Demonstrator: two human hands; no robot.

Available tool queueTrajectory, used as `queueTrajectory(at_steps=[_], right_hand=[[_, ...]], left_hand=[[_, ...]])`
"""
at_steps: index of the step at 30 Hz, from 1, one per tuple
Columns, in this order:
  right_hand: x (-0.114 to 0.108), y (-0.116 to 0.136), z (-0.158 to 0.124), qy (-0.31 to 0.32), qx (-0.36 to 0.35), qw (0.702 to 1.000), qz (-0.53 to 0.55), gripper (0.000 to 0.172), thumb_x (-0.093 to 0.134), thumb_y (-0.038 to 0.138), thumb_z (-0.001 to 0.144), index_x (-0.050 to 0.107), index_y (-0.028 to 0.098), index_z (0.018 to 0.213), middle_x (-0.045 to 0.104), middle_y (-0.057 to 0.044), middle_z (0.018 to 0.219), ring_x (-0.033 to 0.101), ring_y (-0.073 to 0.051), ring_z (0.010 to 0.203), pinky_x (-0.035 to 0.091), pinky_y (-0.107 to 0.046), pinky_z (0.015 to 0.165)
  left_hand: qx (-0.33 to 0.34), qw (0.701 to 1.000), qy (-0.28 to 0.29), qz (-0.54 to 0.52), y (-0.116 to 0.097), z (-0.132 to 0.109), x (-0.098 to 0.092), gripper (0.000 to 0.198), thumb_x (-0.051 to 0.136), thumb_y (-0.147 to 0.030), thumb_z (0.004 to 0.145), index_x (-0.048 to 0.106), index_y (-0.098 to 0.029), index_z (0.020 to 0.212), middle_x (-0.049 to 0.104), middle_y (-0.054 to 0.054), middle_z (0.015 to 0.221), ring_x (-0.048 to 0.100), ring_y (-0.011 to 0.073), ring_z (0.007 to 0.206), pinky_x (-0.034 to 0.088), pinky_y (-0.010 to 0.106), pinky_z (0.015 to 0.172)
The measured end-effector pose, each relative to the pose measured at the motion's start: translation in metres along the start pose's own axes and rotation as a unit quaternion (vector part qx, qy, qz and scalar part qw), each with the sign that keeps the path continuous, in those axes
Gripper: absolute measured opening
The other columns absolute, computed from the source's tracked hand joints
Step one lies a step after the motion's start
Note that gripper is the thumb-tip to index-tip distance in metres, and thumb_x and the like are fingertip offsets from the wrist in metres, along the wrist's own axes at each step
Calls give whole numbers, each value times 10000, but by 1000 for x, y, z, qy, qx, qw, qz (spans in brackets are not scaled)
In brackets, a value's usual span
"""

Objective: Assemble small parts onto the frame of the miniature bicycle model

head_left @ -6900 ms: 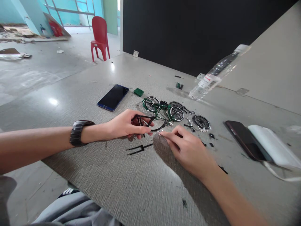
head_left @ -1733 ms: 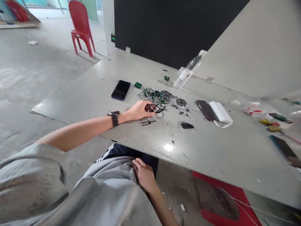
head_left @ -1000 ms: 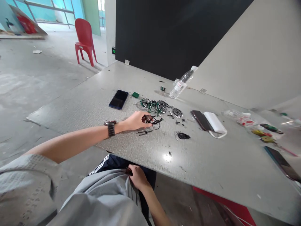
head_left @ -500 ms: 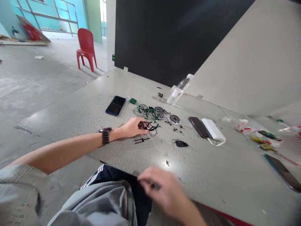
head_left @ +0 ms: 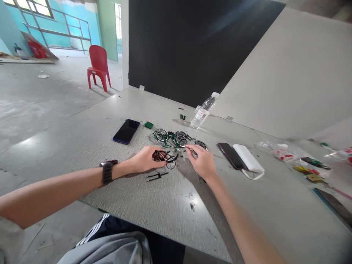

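Observation:
My left hand (head_left: 146,158) is closed round a small black bicycle frame (head_left: 164,156), with a thin wheel ring (head_left: 171,164) at its right. My right hand (head_left: 200,158) is over the small parts, thumb and forefinger apart; nothing shows between them. Just beyond both hands sits a green miniature bicycle (head_left: 172,138) with spoked wheels, and a loose wheel (head_left: 201,144) lies partly behind my right hand. A black fork piece (head_left: 157,177) rests on the table below my left hand.
On the grey table (head_left: 132,205) are a blue phone (head_left: 126,131), a green block (head_left: 149,125), a leaning plastic bottle (head_left: 204,111), a dark phone (head_left: 230,156) beside a white case (head_left: 248,158), and plastic packaging (head_left: 283,153). A red chair (head_left: 98,62) stands beyond.
My right hand has moved up from the table's front edge to the small parts. My left hand still holds the black frame. The camera view has shifted slightly.

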State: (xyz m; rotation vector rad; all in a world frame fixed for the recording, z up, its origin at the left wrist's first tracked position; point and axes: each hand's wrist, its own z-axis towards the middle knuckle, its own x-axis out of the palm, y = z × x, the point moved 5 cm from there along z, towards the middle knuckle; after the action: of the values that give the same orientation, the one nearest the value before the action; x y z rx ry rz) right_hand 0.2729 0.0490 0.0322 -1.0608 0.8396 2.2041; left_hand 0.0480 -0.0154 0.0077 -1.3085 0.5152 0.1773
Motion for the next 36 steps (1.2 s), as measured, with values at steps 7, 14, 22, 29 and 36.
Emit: queueTrajectory(at_steps=[7, 14, 22, 29, 36], right_hand=[[-2, 27, -20, -27, -12, 990, 135, 269, 524, 386, 1042, 654, 198, 1185, 769, -61, 971, 644, -121, 626, 463, -225, 514], [-2, 32, -22, -98, -80, 987, 100, 180, 587, 289, 1018, 687, 198, 1137, 655, -25, 839, 591, -122, 660, 462, -244, 572], [-6, 31, -27, -76, -95, 984, 133, 139, 625, 205, 994, 698, 253, 1102, 625, 3, 826, 571, -117, 664, 451, -245, 566], [-6, 32, -28, -65, -113, 981, 142, 185, 629, 170, 988, 691, 279, 1124, 588, 16, 813, 544, -99, 637, 417, -222, 527], [-5, 35, -25, -61, -126, 982, 128, 211, 626, 138, 985, 689, 263, 1144, 556, 36, 759, 508, -83, 596, 405, -218, 530]], left_hand=[[-23, 1000, -15, -5, -8, 8, 2, 130, 699, -290, 837, 718, -173, 892, 730, 18, 730, 663, 166, 644, 508, 278, 633], [17, 999, 32, -30, -19, 27, 21, 112, 654, -280, 850, 672, -170, 843, 666, -13, 685, 593, 139, 643, 460, 261, 617], [12, 996, 73, -45, -15, 30, 30, 75, 665, -242, 811, 654, -172, 836, 603, -31, 708, 501, 116, 639, 387, 242, 577], [-7, 995, 88, -53, -11, 28, 28, 80, 674, -235, 817, 653, -161, 839, 559, -41, 675, 458, 98, 610, 359, 227, 543], [-12, 993, 108, -44, -11, 26, 26, 267, 686, -338, 890, 702, -107, 1024, 689, 27, 768, 594, 129, 665, 447, 233, 581]])
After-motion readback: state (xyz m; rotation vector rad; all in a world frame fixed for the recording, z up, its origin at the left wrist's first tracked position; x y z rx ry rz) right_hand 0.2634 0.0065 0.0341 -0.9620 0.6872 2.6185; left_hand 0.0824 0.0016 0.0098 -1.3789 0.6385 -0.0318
